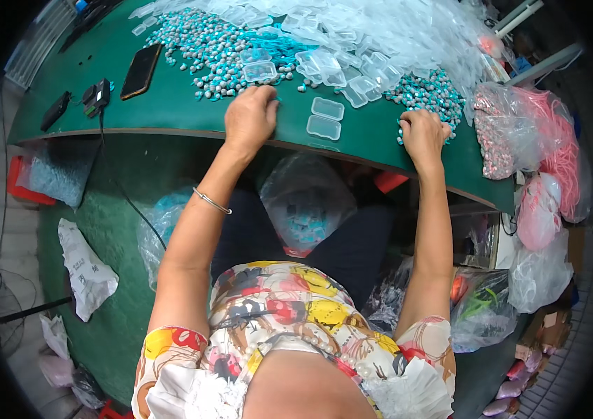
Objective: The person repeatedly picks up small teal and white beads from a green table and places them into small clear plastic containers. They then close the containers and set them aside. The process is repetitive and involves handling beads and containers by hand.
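Note:
My left hand [250,120] is closed at the table edge, by the front of a large pile of small turquoise-and-grey bead-like pieces [202,52]. A speck of turquoise shows beside its thumb; what the fingers hold is hidden. Further right, my right hand [423,137] has its fingertips pressed together at the near edge of a smaller pile of the same pieces [430,94]. Whatever it pinches cannot be made out. Between the hands a small clear plastic box [325,119] lies opened flat on the green table. Other clear boxes [260,71] rest on the large pile.
A heap of clear plastic boxes [394,31] covers the back. A phone [140,71] and a black device with a cable [97,98] lie at left. Bags of pinkish pieces [493,129] and pink cords [551,140] hang over the right edge. A plastic bag [307,199] sits between my knees.

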Tool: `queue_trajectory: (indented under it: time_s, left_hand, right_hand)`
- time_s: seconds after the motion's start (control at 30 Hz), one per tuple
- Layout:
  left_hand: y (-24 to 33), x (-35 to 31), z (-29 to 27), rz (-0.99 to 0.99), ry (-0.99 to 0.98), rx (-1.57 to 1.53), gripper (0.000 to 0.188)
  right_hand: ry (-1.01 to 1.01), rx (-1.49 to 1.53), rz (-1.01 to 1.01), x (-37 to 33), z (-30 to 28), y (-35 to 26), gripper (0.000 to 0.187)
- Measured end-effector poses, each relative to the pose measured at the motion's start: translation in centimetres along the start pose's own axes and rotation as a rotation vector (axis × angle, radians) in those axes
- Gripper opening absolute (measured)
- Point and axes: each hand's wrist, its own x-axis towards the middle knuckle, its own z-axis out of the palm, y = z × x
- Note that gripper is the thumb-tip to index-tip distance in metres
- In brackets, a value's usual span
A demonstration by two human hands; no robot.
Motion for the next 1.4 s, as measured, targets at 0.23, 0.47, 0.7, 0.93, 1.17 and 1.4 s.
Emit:
queue_trajectory:
  time_s: [0.23, 0.47, 0.7, 0.93, 1.17, 1.4]
  left_hand:
    - [3.5, -0.3, 0.0, -0.053, -0.265, -0.455, 0.014]
    - [4.7, -0.3, 0.1, -0.012, -0.370, -0.260, 0.012]
    - [4.5, -0.7, 0.9, 0.023, -0.317, -0.229, 0.016]
    - [3.9, -1.3, 0.7, 0.135, -0.279, -0.243, 0.032]
    - [4.0, -1.3, 0.6, 0.159, -0.257, -0.250, 0.046]
    - [3.7, -1.2, 0.3, 0.179, -0.276, -0.260, 0.042]
  right_hand:
    - [0.136, 0.244, -0.113, -0.3, 0.0, -4.0, 0.008]
    - [0.116, 0.501, -0.144, -1.6, 0.1, -9.8, 0.009]
    - [0.134, 0.460, -0.289, -1.5, 0.1, -11.9, 0.009]
    - [0.012, 0.438, -0.356, -1.2, -1.4, -11.7, 0.007]
    - [-0.061, 0.626, -0.241, 2.8, -1.0, -11.1, 0.004]
    - [0.192, 0.326, -0.468, 12.0, 3.4, -17.0, 0.007]
